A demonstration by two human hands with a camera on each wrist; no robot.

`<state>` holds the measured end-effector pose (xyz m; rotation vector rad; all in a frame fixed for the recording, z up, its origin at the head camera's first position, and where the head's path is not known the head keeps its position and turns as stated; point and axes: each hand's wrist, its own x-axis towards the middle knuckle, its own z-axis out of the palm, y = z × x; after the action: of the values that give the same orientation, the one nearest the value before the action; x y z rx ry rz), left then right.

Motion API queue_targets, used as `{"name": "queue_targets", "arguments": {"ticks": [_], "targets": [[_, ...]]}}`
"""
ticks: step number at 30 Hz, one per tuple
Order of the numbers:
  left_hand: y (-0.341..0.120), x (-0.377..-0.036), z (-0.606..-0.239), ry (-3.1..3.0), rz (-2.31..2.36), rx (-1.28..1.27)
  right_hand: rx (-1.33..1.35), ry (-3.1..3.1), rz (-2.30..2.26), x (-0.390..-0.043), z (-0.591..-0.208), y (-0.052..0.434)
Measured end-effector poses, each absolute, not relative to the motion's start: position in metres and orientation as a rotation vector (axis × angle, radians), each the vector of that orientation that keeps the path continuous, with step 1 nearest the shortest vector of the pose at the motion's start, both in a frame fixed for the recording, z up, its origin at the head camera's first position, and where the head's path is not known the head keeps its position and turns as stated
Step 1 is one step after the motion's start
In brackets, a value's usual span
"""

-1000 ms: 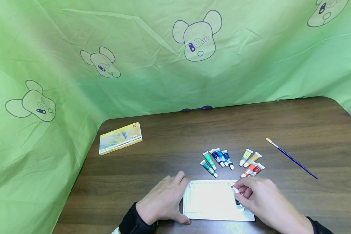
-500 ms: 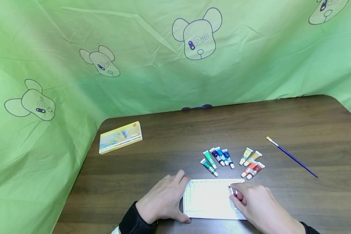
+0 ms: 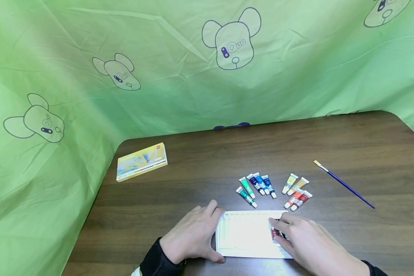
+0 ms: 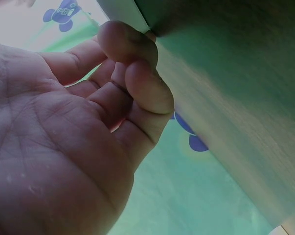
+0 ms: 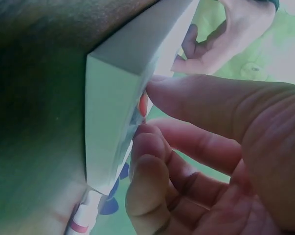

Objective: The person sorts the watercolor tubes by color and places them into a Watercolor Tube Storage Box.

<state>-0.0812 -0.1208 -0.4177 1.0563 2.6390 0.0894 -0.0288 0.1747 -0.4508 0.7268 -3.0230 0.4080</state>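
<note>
A shallow white box (image 3: 245, 234) lies near the front of the table. My left hand (image 3: 194, 234) holds its left end, fingers at the far corner and thumb at the near one; the left wrist view shows curled fingers (image 4: 147, 88) beside the box's edge. Over the right end of the box, my right hand (image 3: 307, 237) has thumb and fingers about a small dark red paint tube (image 3: 274, 233). Dark markings of what looks like another tube show beside it, mostly hidden by the fingers. A red-orange spot shows between thumb and fingertips in the right wrist view.
Beyond the box lie green and blue paint tubes (image 3: 257, 186), with yellow, ochre and red tubes (image 3: 298, 188) to their right. A blue-handled paintbrush (image 3: 345, 184) lies farther right. Back left is a flat yellow carton (image 3: 141, 163). Green cloth (image 3: 179, 76) hangs behind the table.
My right hand has moved slightly left with the tube, which went from tilted above the box to low in its right end. The left hand has stayed put.
</note>
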Motion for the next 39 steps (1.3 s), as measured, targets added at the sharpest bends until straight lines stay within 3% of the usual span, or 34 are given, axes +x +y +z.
{"name": "queue_targets", "arguments": {"ticks": [39], "targets": [[-0.1197, -0.0811, -0.4180, 2.643, 0.085, 1.036, 0.812, -3.021, 0.235, -0.0300, -0.4497, 0.1725]]}}
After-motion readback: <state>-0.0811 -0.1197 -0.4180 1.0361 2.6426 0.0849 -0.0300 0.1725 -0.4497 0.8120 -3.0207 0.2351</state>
